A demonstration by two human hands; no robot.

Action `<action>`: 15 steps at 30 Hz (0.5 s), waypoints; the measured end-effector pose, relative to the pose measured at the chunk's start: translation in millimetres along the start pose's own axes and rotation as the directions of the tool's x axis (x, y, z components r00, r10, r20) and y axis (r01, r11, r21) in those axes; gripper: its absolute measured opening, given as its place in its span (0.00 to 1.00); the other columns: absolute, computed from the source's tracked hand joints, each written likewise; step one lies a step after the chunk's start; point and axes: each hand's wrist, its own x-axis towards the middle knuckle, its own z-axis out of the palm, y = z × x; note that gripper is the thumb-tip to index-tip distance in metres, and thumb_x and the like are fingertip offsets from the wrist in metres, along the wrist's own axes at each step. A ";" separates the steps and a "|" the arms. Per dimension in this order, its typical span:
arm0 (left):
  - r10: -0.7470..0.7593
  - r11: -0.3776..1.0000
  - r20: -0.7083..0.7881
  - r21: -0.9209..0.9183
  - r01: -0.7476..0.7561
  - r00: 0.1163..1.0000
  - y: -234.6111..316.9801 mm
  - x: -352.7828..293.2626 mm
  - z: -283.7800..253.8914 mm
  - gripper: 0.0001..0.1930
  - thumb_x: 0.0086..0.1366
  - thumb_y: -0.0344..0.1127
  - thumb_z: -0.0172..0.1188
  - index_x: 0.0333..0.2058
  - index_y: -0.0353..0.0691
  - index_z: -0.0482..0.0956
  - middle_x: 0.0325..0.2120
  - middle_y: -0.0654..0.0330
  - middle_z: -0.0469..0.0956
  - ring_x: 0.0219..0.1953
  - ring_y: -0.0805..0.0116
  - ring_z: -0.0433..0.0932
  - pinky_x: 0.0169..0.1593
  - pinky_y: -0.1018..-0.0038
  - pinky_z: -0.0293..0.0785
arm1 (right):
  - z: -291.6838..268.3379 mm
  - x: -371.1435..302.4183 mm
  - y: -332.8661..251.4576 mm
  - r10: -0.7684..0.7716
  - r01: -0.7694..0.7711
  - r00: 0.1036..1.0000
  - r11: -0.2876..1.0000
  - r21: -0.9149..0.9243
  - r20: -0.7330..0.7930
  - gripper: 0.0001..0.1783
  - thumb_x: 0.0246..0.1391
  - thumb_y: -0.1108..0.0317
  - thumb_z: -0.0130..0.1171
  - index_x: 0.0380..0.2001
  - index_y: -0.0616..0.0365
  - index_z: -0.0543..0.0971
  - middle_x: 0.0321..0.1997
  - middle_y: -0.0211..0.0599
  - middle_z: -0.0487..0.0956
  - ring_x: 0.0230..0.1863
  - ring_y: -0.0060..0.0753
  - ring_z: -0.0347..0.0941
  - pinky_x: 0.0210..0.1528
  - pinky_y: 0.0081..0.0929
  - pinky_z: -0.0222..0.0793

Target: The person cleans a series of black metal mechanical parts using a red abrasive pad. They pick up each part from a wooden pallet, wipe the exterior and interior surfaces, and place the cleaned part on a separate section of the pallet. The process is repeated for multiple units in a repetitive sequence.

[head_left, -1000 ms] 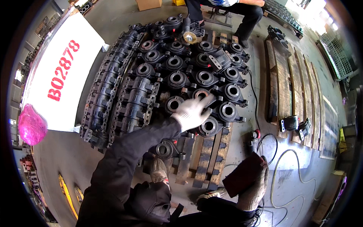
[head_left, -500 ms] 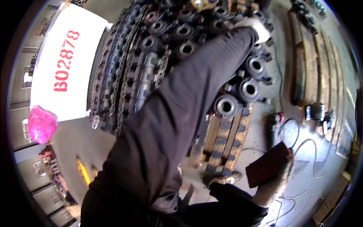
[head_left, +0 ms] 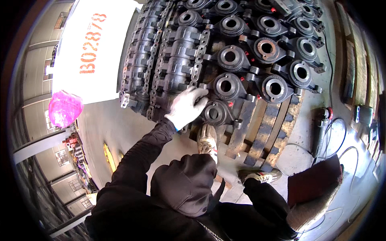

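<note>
My left hand [head_left: 187, 106], in a white glove, rests with its fingers apart on the near edge of a dark cast bearing housing [head_left: 215, 113] at the front of a wooden pallet [head_left: 257, 128]. Several more round-bored housings [head_left: 261, 48] fill the pallet behind it. Long ribbed castings [head_left: 177, 64] are stacked just left of the hand. My right hand [head_left: 309, 209], in a rough grey glove at the lower right, grips a dark red rectangular sheet [head_left: 313, 180].
An angle grinder [head_left: 321, 124] with its cable lies on the concrete floor right of the pallet. A white sheet with red markings [head_left: 92, 48] and a pink bag [head_left: 64, 108] sit to the left. Wooden boards [head_left: 354, 60] lie far right. My shoes [head_left: 207, 138] stand by the pallet.
My left arm has drawn back from the far housings to the nearest one at the pallet's front. My right hand still holds the red sheet low on the right.
</note>
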 end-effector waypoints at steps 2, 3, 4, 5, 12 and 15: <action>0.013 0.983 -0.011 0.184 -0.010 1.000 -20.1 -35.1 1.4 0.21 0.61 0.42 0.71 0.51 0.40 0.83 0.46 0.52 0.81 0.49 0.47 0.81 0.55 0.57 0.78 | -1.9 -6.6 2.8 -0.003 0.003 1.000 1.000 -0.007 0.004 0.32 0.73 0.47 0.56 0.70 0.57 0.71 0.61 0.42 0.81 0.57 0.38 0.80 0.58 0.38 0.78; 0.060 0.968 -0.032 0.246 -0.050 0.998 -36.5 -47.0 7.8 0.27 0.55 0.43 0.75 0.52 0.42 0.82 0.50 0.53 0.79 0.53 0.47 0.79 0.58 0.56 0.76 | -3.1 -10.4 3.4 -0.005 0.005 1.000 1.000 -0.010 0.009 0.32 0.73 0.47 0.56 0.70 0.57 0.71 0.61 0.42 0.81 0.57 0.38 0.80 0.58 0.38 0.78; 0.022 0.973 0.038 0.227 -0.030 0.999 -53.4 -58.5 11.3 0.32 0.51 0.44 0.77 0.55 0.42 0.80 0.55 0.53 0.77 0.59 0.47 0.75 0.63 0.54 0.72 | -3.6 -14.3 4.9 -0.002 0.003 1.000 1.000 -0.010 0.012 0.32 0.73 0.47 0.56 0.70 0.57 0.71 0.61 0.42 0.81 0.57 0.38 0.80 0.58 0.38 0.78; 0.023 0.965 0.037 0.262 -0.032 0.999 -59.1 -64.7 18.7 0.33 0.51 0.44 0.77 0.56 0.43 0.80 0.56 0.53 0.75 0.61 0.47 0.73 0.65 0.54 0.70 | -4.6 -17.4 7.0 -0.008 0.008 1.000 1.000 -0.014 0.009 0.32 0.73 0.47 0.56 0.70 0.57 0.71 0.61 0.42 0.81 0.57 0.38 0.80 0.58 0.38 0.78; 0.043 0.896 0.034 0.440 -0.054 0.998 -82.7 -52.7 55.2 0.22 0.48 0.44 0.76 0.41 0.45 0.85 0.51 0.56 0.74 0.59 0.51 0.69 0.63 0.53 0.64 | -17.4 -50.6 7.1 -0.063 0.062 0.998 0.998 -0.020 -0.013 0.32 0.73 0.48 0.55 0.70 0.58 0.71 0.61 0.42 0.81 0.56 0.38 0.80 0.57 0.38 0.78; 0.207 0.822 0.204 0.493 -0.283 0.957 -83.1 -39.4 46.7 0.19 0.47 0.46 0.77 0.37 0.45 0.86 0.48 0.57 0.75 0.57 0.54 0.71 0.61 0.55 0.64 | -29.9 -66.4 5.4 -0.081 0.081 0.996 0.997 -0.010 -0.040 0.32 0.73 0.48 0.55 0.70 0.58 0.71 0.60 0.42 0.81 0.56 0.38 0.80 0.57 0.38 0.78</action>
